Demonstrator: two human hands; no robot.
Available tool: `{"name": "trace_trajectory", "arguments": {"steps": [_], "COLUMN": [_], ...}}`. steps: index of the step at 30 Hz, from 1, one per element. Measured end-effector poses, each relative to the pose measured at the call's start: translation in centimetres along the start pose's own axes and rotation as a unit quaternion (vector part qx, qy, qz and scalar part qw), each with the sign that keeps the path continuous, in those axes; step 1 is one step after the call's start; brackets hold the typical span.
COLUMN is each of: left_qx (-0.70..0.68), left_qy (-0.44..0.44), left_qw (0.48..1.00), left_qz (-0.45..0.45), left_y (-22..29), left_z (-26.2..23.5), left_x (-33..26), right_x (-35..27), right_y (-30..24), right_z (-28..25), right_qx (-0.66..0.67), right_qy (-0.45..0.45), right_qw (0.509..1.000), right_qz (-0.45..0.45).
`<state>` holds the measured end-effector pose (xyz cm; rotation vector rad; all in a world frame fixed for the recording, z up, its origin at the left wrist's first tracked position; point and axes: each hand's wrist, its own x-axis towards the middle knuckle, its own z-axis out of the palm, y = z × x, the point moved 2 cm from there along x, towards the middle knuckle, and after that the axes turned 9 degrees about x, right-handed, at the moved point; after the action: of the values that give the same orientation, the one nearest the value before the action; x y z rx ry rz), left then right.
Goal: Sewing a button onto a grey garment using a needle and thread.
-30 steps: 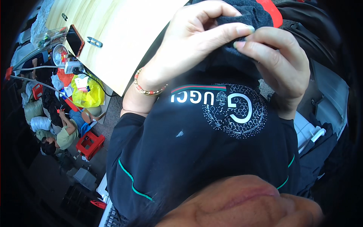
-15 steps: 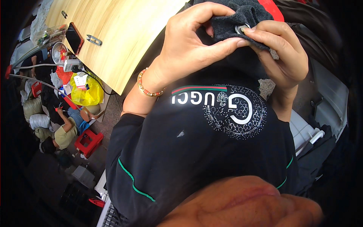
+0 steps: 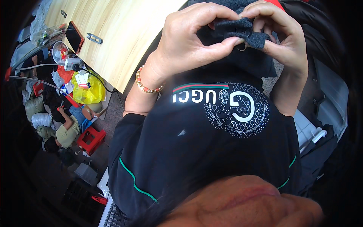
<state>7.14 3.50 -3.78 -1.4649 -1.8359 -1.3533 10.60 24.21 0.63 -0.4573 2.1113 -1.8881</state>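
Up at the top of the view, both my hands grip a piece of dark grey fabric [image 3: 257, 39] that looks thick and felted. My left hand [image 3: 193, 36], with an orange and gold bracelet [image 3: 140, 81] at its wrist, pinches the left side between thumb and fingers. On the other side, my right hand [image 3: 285, 39] pinches the fabric's upper and right edges, its fingers curled. A fold runs across the cloth between the hands. A thin curved line, perhaps a ring, shows below my left thumb tip; I cannot make out what it is. More dark cloth hangs beneath.
Left of me is a pale wooden table [image 3: 124, 34] bearing a phone [image 3: 74, 37] and thread snips [image 3: 94, 38]. Beyond its edge are a yellow plastic bag [image 3: 89, 90], a red stool [image 3: 91, 140] and a seated person [image 3: 68, 130]. A grey-white machine part [image 3: 329, 98] stands right.
My right hand has shifted up and turned, its thumb leaving the silvery ring-like piece on the fabric. The cloth is now folded over between the hands, and that piece is mostly out of sight.
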Motion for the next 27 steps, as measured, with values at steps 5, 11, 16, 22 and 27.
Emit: {"name": "trace_trajectory", "arguments": {"steps": [5, 11, 16, 22, 27], "left_qx": [-0.052, -0.121, 0.170, 0.613, 0.645], "left_qy": [0.006, 0.017, 0.014, 0.070, -0.003], "left_qw": [0.998, 0.984, 0.941, 0.723, 0.519], "left_qz": [-0.026, -0.129, -0.292, -0.311, -0.560], "left_y": [-0.3, -0.5, -0.2, -3.3, -5.0], "left_z": [0.1, 0.1, -2.2, -12.0, -18.7], "left_x": [-0.4, -1.9, -2.5, -8.6, -17.0], "right_x": [0.2, 0.6, 1.1, 0.0, 0.8], "right_y": [0.0, -0.3, 5.1, 4.8, 5.6], "right_z": [0.4, 1.8, 2.0, 2.8, 3.1], "right_qx": [0.012, -0.078, -0.133, -0.140, -0.110], "right_qy": [0.010, 0.059, 0.077, 0.112, 0.095], "right_qw": [1.000, 0.991, 0.959, 0.954, 0.953], "right_qz": [-0.008, -0.087, -0.239, -0.238, -0.264]}}
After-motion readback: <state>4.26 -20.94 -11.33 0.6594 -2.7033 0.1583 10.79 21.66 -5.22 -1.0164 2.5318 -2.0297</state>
